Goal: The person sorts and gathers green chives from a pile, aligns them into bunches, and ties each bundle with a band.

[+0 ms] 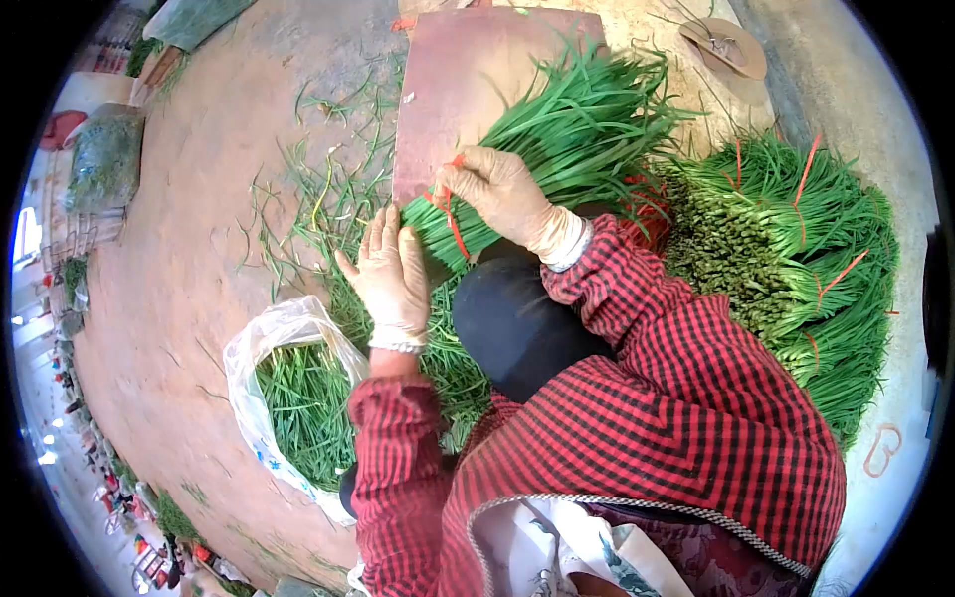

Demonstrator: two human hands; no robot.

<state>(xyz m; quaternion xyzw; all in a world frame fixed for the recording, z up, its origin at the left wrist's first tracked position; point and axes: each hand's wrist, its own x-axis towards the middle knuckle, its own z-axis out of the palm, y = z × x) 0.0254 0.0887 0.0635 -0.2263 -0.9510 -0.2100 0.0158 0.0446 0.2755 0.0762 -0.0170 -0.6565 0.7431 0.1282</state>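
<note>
The gloved left hand [390,274] is reaching forward, thumb apart and fingers extended, pressing near the stem ends of a green bundle [557,139]. The gloved right hand [492,189], bent inward, is pinching the bundle's red tie [455,231] between thumb and fingers. The bundle is lying between knee [522,328] and board [458,90]. Blue print is showing, unreadably small, on a plastic bag [242,363].

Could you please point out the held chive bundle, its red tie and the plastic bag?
Held chive bundle [562,136], head view: leaves.
Red tie [456,233], head view: band.
Plastic bag [283,320], head view: upper rim.
</note>
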